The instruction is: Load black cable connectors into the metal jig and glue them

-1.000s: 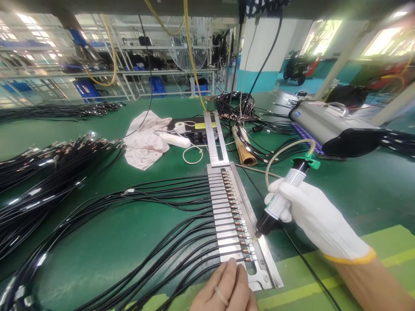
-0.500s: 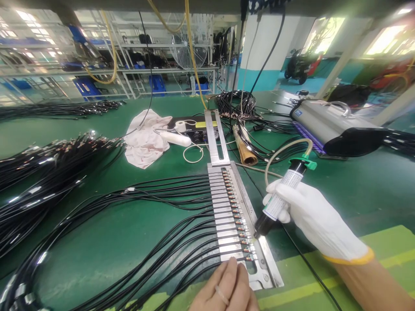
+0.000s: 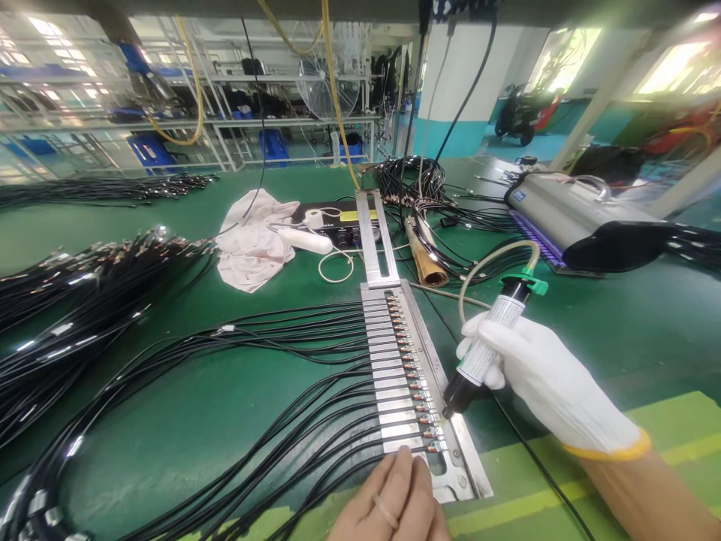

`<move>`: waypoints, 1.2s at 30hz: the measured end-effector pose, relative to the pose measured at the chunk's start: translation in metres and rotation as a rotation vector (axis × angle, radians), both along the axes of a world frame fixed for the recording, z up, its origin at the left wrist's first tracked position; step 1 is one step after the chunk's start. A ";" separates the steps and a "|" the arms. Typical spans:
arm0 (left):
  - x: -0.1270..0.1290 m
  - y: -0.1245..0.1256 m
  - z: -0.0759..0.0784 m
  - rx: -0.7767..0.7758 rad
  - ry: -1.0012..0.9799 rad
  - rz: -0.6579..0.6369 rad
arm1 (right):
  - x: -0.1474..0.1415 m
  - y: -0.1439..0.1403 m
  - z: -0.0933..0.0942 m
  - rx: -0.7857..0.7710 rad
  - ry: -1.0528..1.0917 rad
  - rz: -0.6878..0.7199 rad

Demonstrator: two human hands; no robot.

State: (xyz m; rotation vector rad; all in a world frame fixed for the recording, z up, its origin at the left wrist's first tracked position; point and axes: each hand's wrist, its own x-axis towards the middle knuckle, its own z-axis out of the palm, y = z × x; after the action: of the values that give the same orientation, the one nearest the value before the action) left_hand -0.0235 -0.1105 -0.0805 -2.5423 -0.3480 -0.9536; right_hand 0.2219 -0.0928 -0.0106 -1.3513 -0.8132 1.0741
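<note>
**Dispenser tip at the near end of the jig, bare hand bracing the rail**

Landmark: the metal jig [image 3: 397, 376], a slotted rail running away from the person w/ black cables [image 3: 270, 368] fed in from its left side, copper-coloured cable ends [image 3: 414, 383] lined up in a row along its right half.

Right hand [image 3: 541, 376], white glove, is wrapped closed around a glue syringe [image 3: 484, 349]. Barrel's long axis tilts: green cap and hose up and to the right of the jig, black nozzle down and left, toward the row. Nozzle tip sits just off the jig's right edge, near the nearest few cable ends; can't tell if it touches one or hovers just above.

Left hand [image 3: 394, 500], bare, lies at the jig's near end, fingers together and pointing up the rail, fingertips on or just at the last slot. Holds nothing; flat, not gripping. Contact w/ the metal looks likely but isn't sure from this angle.

Key relation: the row runs lengthwise up the jig, away from the tip, so the untouched-looking ends lie beyond the nozzle, farther from the person. Right hand is the nearer one to them; left is at the near end, behind the nozzle.

Beyond the jig's far end: a white rag [image 3: 253, 240], a black control box [image 3: 338, 225], a cardboard tube [image 3: 423, 259]. To the jig's right and back, a grey lamp unit [image 3: 580, 222].
</note>
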 end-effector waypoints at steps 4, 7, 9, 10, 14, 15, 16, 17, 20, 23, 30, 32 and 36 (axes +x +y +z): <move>0.000 0.000 0.000 0.001 -0.013 0.001 | -0.001 0.000 0.000 -0.003 0.001 -0.007; 0.000 0.000 0.000 0.000 -0.013 -0.002 | -0.001 0.000 0.001 -0.008 0.000 -0.009; 0.000 0.000 0.000 0.003 -0.004 -0.003 | -0.001 0.000 0.001 -0.015 0.009 -0.008; 0.000 0.000 0.000 0.005 -0.003 -0.003 | -0.001 0.000 0.001 -0.017 0.012 -0.010; 0.001 0.001 0.002 0.008 -0.024 0.002 | -0.001 0.001 0.000 -0.017 0.017 -0.031; 0.001 0.001 0.003 0.009 -0.028 0.002 | -0.001 0.001 0.000 -0.017 0.020 -0.034; 0.001 0.001 0.003 0.008 -0.027 0.001 | -0.001 0.001 -0.001 -0.017 0.022 -0.036; 0.001 0.001 0.003 0.007 -0.020 0.001 | -0.001 0.001 -0.001 -0.017 0.022 -0.036; 0.000 0.000 0.001 0.002 0.005 0.001 | 0.000 0.001 -0.002 -0.011 0.010 -0.041; -0.001 0.000 -0.001 0.005 0.012 -0.003 | 0.000 0.001 -0.001 -0.005 -0.003 -0.052; 0.000 0.001 0.001 0.008 -0.001 -0.016 | -0.001 0.002 -0.001 -0.008 -0.004 -0.073; 0.001 0.001 0.003 0.003 -0.014 -0.012 | -0.001 0.002 -0.001 -0.008 0.000 -0.073; 0.002 0.001 0.005 0.003 -0.030 -0.006 | 0.001 0.004 -0.001 -0.025 0.016 -0.094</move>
State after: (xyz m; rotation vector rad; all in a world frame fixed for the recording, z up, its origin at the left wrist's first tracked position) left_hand -0.0213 -0.1094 -0.0755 -2.5299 -0.3475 -0.9951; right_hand 0.2225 -0.0892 -0.0119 -1.3865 -0.7196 1.0231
